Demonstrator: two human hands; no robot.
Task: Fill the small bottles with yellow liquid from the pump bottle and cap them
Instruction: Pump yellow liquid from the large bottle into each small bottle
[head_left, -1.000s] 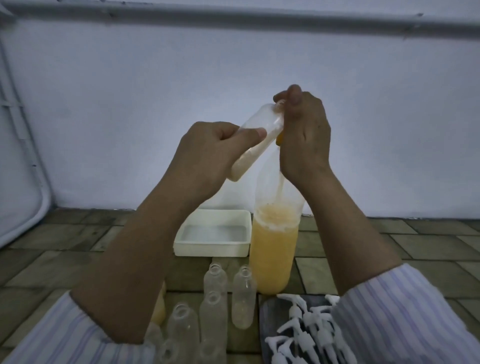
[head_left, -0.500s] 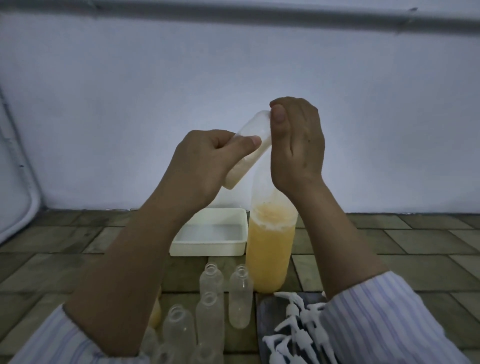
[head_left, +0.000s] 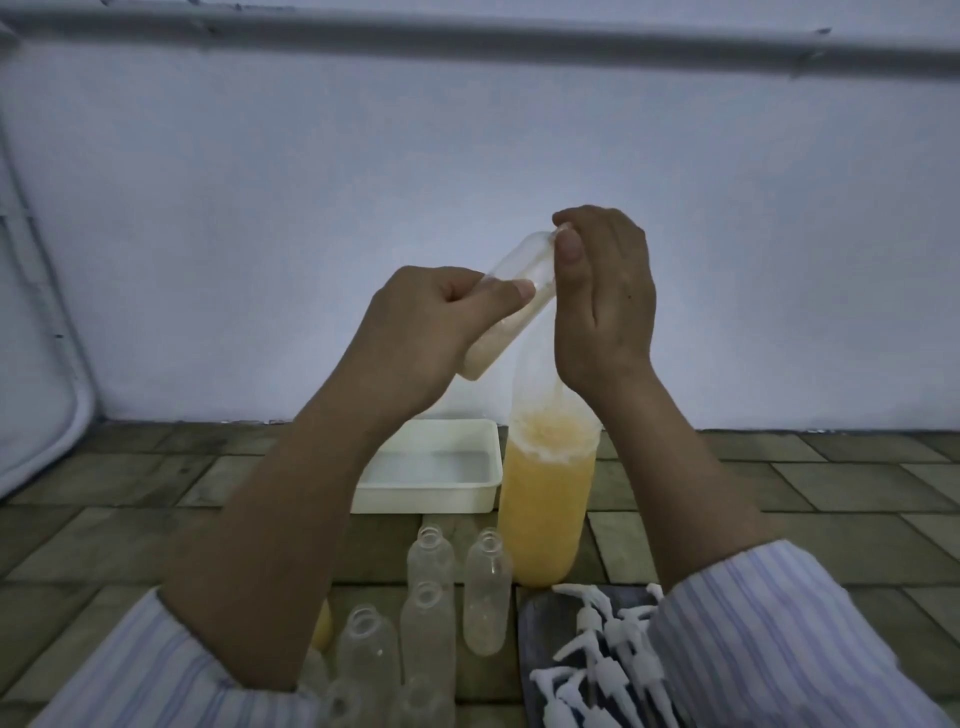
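Small bottle (head_left: 511, 301) tilted, gripped by left hand (head_left: 421, 332); right hand (head_left: 602, 296) curled over pump bottle (head_left: 545, 499) top.

Pump bottle (head_left: 545, 509) liquid yellow; tray (head_left: 431, 496) white; sleeves (head_left: 779, 639) blue-striped.

Small clear bottle (head_left: 511, 299) tilted in your left grip (head_left: 415, 338), mouth up against your right grip (head_left: 602, 296), pale yellow liquid pooled at low end. Pump bottle (head_left: 545, 499) upright directly below right grip, tall, clear, over half full of foamy yellow liquid. Empty small bottles (head_left: 431, 566) stand uncapped below both grips, just beside pump bottle's base. White pump caps (head_left: 608, 654) heaped under right forearm.
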